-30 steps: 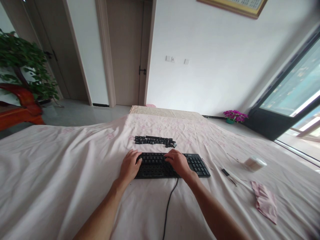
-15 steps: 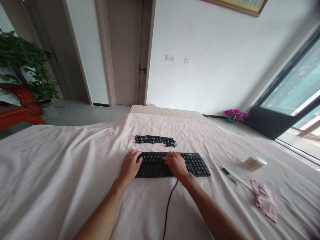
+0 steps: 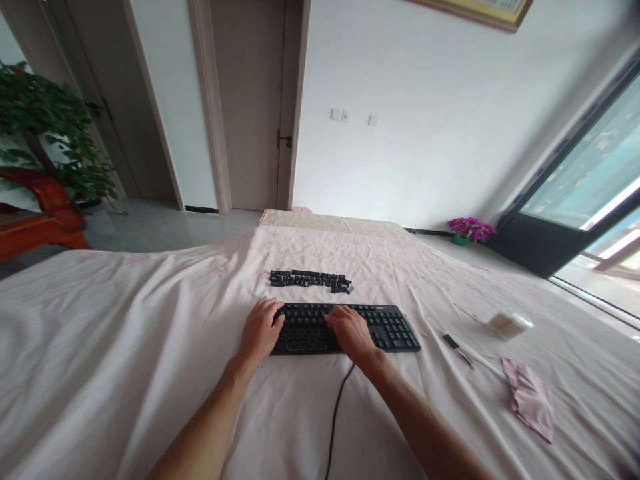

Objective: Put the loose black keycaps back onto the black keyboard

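Observation:
A black keyboard [image 3: 400,330] lies on the pink floral sheet. Its lower rows on the left show bare sockets where keycaps are off; the upper rows and number pad carry caps. My left hand [image 3: 260,330] grips the keyboard's left end, thumb over the top edge. Across the middle of the keyboard lies my right hand [image 3: 350,330], its fingers bent together and the thumb tip at the keys; whatever is between them is hidden. Just beyond the keyboard, loose black keycaps [image 3: 307,279] are laid out in rows, with a long space bar [image 3: 306,273] among them.
To the right are a clear tub of cotton swabs [image 3: 509,324], a black-ended brush [image 3: 451,341], tweezers [image 3: 466,359] and a folded pink cloth [image 3: 529,399]. A black cable [image 3: 334,420] runs from the keyboard toward me.
Both hands stay at the same places on the keyboard. My right hand has shifted very slightly, and the view has tilted a little.

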A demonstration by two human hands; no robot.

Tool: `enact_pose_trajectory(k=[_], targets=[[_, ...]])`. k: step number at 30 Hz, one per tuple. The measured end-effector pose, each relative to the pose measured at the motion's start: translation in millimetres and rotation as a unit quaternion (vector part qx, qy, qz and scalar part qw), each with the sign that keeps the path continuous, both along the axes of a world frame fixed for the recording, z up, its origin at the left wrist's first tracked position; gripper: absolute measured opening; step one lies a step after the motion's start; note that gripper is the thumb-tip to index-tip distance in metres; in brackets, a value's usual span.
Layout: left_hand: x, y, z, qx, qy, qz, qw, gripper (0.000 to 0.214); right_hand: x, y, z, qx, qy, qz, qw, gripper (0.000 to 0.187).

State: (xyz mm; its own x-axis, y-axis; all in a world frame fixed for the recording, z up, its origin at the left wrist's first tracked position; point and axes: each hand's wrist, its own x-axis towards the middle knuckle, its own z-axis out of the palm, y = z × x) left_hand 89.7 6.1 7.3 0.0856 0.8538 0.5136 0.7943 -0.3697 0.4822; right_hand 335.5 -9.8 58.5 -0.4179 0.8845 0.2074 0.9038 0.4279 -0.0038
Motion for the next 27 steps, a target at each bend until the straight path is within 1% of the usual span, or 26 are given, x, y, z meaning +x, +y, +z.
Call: enact_pose_trajectory(k=[4,9,12,14,17,18,21,22,24,27], targets=[[-1,1,-2.0,-0.004,0.002,0.003,1.000,0.030,1,-7,-2.9,0.008,-0.005,0.003,1.000,0.026],[0,0,-2.4,-0.001,0.001,0.003,1.000,0.030,-1,-18,-9.1,0.028,-0.009,-0.014,0.999,0.040],[0,-1,-1.0,0.001,-0.001,0.002,1.000,0.030,-1,-20,-9.9,0.025,-0.002,-0.014,1.000,0.042],[0,-1,-0.5,0.000,-0.004,0.002,1.000,0.030,3,-16,-7.8,0.011,0.008,-0.009,1.000,0.040],[1,-1,-1.3,0.001,-0.008,-0.001,1.000,0.030,11,4,-2.6,-0.008,0.042,-0.013,0.999,0.038],[0,0,-2.0,0.002,-0.007,-0.001,1.000,0.030,14,14,-0.9,-0.005,0.059,-0.027,0.998,0.039],[0,1,-4.2,0.004,0.004,-0.001,1.000,0.030,19,47,2.5,0.020,0.088,-0.110,0.990,0.035],[0,1,-4.6,0.004,0.007,0.000,1.000,0.030,20,58,2.9,0.021,0.084,-0.132,0.987,0.034],[-1,1,-4.5,0.002,0.009,0.001,1.000,0.031,19,77,2.3,0.017,0.059,-0.156,0.986,0.031],[0,1,-2.9,0.000,0.005,0.002,1.000,0.031,16,95,-0.9,0.010,0.016,-0.161,0.987,0.028]])
